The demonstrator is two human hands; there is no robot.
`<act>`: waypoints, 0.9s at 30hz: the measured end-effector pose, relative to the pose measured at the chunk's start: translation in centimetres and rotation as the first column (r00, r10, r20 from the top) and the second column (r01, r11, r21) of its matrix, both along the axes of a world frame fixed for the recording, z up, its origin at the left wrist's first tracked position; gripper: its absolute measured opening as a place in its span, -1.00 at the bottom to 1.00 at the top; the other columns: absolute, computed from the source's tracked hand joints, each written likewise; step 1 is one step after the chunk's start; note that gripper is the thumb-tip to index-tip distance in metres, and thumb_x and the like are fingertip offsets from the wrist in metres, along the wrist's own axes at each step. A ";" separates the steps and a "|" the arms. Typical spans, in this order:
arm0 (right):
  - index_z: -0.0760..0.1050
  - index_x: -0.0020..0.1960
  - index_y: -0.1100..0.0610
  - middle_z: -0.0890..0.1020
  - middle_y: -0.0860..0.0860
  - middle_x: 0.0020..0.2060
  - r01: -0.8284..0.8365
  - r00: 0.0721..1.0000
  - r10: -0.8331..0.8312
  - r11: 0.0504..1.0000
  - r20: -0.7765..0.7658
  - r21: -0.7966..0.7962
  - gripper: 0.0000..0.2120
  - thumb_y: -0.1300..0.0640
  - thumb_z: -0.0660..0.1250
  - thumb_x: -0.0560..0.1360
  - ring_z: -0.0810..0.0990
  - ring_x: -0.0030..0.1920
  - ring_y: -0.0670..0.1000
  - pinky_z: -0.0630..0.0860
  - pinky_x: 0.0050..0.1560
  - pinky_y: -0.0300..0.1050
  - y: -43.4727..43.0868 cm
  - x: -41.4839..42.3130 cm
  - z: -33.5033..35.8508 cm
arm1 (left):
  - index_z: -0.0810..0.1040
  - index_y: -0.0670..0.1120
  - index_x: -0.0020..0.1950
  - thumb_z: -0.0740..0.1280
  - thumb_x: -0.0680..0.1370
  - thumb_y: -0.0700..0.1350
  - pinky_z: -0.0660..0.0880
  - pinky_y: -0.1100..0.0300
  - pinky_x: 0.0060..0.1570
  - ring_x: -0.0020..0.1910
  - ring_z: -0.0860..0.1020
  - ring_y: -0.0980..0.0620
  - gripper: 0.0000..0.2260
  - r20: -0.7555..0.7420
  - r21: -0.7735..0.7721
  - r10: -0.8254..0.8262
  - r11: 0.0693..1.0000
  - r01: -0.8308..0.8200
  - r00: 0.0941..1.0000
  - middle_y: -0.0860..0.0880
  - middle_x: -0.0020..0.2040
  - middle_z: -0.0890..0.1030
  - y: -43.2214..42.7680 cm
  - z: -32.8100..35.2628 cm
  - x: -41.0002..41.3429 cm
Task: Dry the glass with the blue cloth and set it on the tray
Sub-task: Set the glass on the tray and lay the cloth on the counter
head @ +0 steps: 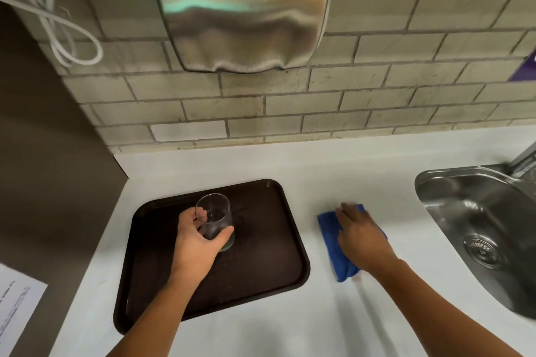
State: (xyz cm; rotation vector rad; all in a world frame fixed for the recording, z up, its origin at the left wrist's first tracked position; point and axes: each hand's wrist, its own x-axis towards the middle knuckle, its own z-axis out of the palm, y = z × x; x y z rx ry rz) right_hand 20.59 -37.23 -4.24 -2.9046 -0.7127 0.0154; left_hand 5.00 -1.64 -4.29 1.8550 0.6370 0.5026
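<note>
A clear glass stands upright on the dark brown tray, near the tray's middle. My left hand wraps around the glass, thumb on one side and fingers on the other. To the right of the tray a folded blue cloth lies on the white counter. My right hand rests flat on top of the cloth with the fingers spread; I cannot see whether it grips the fabric. The hand covers much of the cloth.
A steel sink with a drain is set into the counter at the right, its tap at the far right edge. A metal hand dryer hangs on the tiled wall above the tray. A brown side wall with a paper notice bounds the left.
</note>
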 end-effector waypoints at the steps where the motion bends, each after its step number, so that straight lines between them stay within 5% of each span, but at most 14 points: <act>1: 0.45 0.54 0.28 0.50 0.23 0.56 -0.025 0.999 0.023 0.999 -0.044 -0.045 -0.55 0.24 0.26 0.67 0.49 0.53 0.27 0.29 0.58 0.07 0.4 -0.1 -0.4 | 0.43 0.15 0.25 0.74 0.40 -0.12 0.50 0.35 0.11 0.33 0.61 -0.05 -0.38 -0.005 0.003 0.003 1.000 -0.003 1.000 -0.01 0.28 0.57 -0.1 0.0 0.0; 5: 0.33 0.60 0.18 0.49 0.10 0.55 0.012 0.996 -0.020 0.996 -0.089 -0.093 -0.50 -0.02 0.14 0.74 0.43 0.55 0.10 0.23 0.59 -0.06 0.3 -0.1 -1.6 | 0.43 0.11 0.30 0.74 0.40 -0.09 0.51 0.34 0.09 0.31 0.62 -0.04 -0.36 -0.027 0.008 0.007 1.000 -0.007 1.000 0.04 0.25 0.57 -0.1 0.1 -0.1; 10: 0.04 0.75 0.04 0.13 0.07 0.75 0.077 0.981 -0.099 0.988 -0.167 -0.137 -0.31 -0.26 0.04 0.74 0.12 0.73 0.15 0.07 0.67 0.25 0.1 -1.2 -3.0 | 0.44 0.09 0.30 0.74 0.41 -0.09 0.52 0.33 0.06 0.32 0.63 -0.07 -0.37 -0.063 0.032 0.005 0.999 -0.003 0.998 -0.03 0.28 0.58 -0.1 0.4 0.0; 15: -0.12 0.75 -0.22 -0.10 0.00 0.78 0.111 0.959 -0.134 0.988 -0.251 -0.104 -0.33 -0.38 -0.08 0.70 -0.13 0.75 0.26 -0.12 0.63 0.51 0.5 -1.3 -3.6 | 0.45 0.05 0.34 0.74 0.41 -0.08 0.58 0.18 0.14 0.34 0.63 -0.09 -0.35 -0.083 0.044 0.011 0.999 -0.007 0.996 -0.07 0.33 0.59 -0.1 0.7 -0.1; 21: -0.19 0.73 -0.25 -0.13 -0.01 0.78 0.088 0.942 -0.098 0.995 -0.321 -0.046 -0.33 -0.40 -0.15 0.69 -0.13 0.75 0.27 -0.12 0.63 0.51 -0.1 -0.9 -3.8 | 0.44 0.06 0.33 0.74 0.41 -0.09 0.49 0.36 0.02 0.33 0.62 -0.06 -0.36 -0.118 0.031 0.016 0.999 -0.012 0.993 -0.04 0.33 0.59 -0.3 0.8 -0.3; 27: -0.09 0.77 -0.06 0.04 0.03 0.77 0.095 0.956 -0.104 0.995 -0.274 -0.043 -0.31 -0.32 -0.05 0.73 0.03 0.75 0.19 0.02 0.68 0.34 -0.1 -1.3 -2.5 | 0.45 -0.03 0.50 0.77 0.35 0.00 0.50 0.13 0.29 0.41 0.58 -0.06 -0.18 -0.115 0.016 0.000 1.000 0.002 0.993 -0.02 0.40 0.56 -0.1 1.1 -0.9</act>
